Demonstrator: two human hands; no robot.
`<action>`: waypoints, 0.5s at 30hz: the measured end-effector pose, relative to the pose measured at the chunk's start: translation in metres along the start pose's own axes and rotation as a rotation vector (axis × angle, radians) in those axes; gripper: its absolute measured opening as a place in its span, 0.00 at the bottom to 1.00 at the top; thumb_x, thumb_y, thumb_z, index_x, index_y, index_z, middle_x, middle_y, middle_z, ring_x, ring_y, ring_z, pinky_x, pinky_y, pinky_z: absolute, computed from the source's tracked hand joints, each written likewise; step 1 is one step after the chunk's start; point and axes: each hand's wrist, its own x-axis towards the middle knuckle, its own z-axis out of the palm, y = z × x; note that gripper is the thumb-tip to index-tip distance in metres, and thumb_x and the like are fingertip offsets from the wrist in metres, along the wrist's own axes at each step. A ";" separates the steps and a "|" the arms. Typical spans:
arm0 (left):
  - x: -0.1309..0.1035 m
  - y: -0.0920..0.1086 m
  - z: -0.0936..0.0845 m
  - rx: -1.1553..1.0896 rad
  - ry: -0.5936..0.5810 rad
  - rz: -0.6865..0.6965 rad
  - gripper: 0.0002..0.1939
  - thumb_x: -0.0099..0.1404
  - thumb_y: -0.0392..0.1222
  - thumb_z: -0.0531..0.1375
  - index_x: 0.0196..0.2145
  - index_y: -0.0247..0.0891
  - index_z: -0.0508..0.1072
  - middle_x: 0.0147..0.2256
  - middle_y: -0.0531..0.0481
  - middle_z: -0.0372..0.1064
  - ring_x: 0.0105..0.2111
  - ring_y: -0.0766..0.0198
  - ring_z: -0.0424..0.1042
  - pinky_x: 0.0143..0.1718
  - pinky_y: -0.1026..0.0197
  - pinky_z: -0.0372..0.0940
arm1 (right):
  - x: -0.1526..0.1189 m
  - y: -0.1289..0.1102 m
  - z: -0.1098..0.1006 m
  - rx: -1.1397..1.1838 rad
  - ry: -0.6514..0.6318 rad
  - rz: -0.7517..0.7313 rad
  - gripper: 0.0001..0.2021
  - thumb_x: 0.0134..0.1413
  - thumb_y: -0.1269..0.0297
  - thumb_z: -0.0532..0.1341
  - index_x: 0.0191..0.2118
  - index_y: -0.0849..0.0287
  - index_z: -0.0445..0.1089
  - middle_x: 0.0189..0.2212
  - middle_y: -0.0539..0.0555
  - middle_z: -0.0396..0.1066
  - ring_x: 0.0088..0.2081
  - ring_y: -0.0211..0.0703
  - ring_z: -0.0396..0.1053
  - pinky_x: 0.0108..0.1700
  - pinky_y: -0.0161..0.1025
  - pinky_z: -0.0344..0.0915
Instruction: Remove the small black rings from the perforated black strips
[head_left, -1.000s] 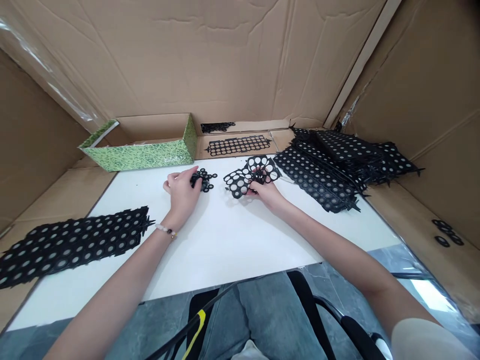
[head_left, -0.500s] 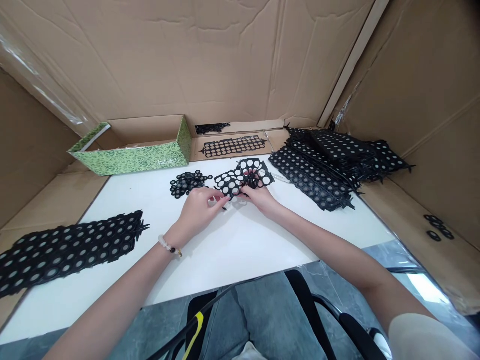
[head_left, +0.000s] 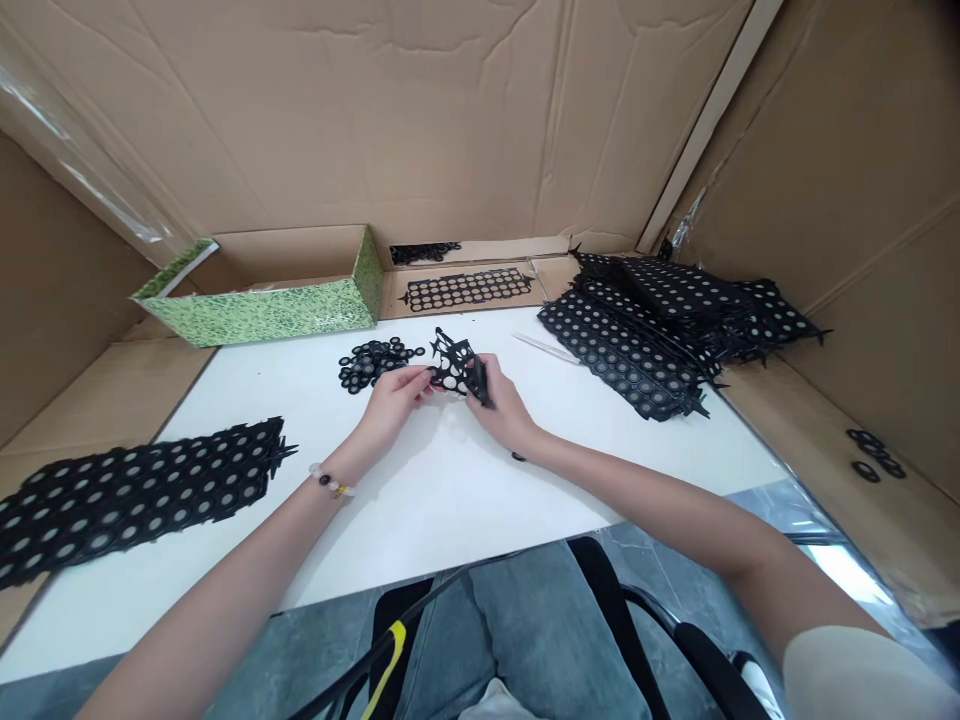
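Observation:
A black perforated rubber sheet (head_left: 452, 368), bent and folded, is held up over the white table between my hands. My right hand (head_left: 504, 408) is closed round its bunched right end. At the sheet's left edge, my left hand (head_left: 397, 397) pinches with thumb and forefinger; whether a loose ring is also in that pinch is too small to tell. Just behind my left hand lies a pile of small black rings (head_left: 371, 362). One loose black ring (head_left: 518, 457) rests on the table beside my right wrist.
White tweezers (head_left: 546, 348) lie near a stack of black sheets (head_left: 622, 340) at right. A green-patterned open box (head_left: 262, 312) stands at back left. Another black sheet (head_left: 150, 490) lies left. An emptied lattice sheet (head_left: 469, 289) is behind, and several rings (head_left: 866, 471) lie far right.
The sheet has been turned and folded more narrowly, its right end gathered into my right hand. My left hand has moved slightly up and left. The tweezers and a loose ring have come into view.

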 end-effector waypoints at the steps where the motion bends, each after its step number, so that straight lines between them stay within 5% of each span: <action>1: 0.002 -0.002 -0.001 0.011 0.020 -0.001 0.15 0.56 0.53 0.62 0.28 0.37 0.77 0.26 0.47 0.74 0.26 0.61 0.66 0.30 0.59 0.60 | -0.003 -0.004 0.000 -0.118 -0.026 -0.054 0.24 0.55 0.71 0.55 0.58 0.57 0.55 0.47 0.58 0.70 0.45 0.49 0.71 0.48 0.47 0.69; 7: 0.003 -0.003 -0.006 0.193 0.042 0.031 0.14 0.58 0.49 0.57 0.23 0.38 0.71 0.22 0.51 0.68 0.25 0.61 0.65 0.27 0.60 0.56 | -0.010 -0.024 0.004 -0.560 -0.203 -0.083 0.26 0.56 0.77 0.50 0.61 0.54 0.56 0.53 0.61 0.67 0.49 0.53 0.70 0.42 0.44 0.69; 12: 0.008 -0.004 -0.009 0.220 0.081 0.067 0.14 0.59 0.51 0.58 0.28 0.37 0.74 0.27 0.49 0.73 0.28 0.60 0.68 0.29 0.60 0.60 | -0.002 -0.014 0.000 -0.350 -0.101 -0.016 0.24 0.57 0.69 0.53 0.60 0.56 0.52 0.52 0.61 0.69 0.46 0.55 0.71 0.44 0.48 0.68; 15: 0.019 -0.007 -0.026 0.136 0.248 0.016 0.16 0.63 0.49 0.53 0.34 0.36 0.75 0.32 0.44 0.76 0.29 0.58 0.71 0.30 0.58 0.64 | 0.007 -0.003 -0.004 -0.211 -0.015 0.094 0.21 0.55 0.68 0.54 0.55 0.56 0.53 0.41 0.56 0.71 0.39 0.53 0.70 0.43 0.49 0.67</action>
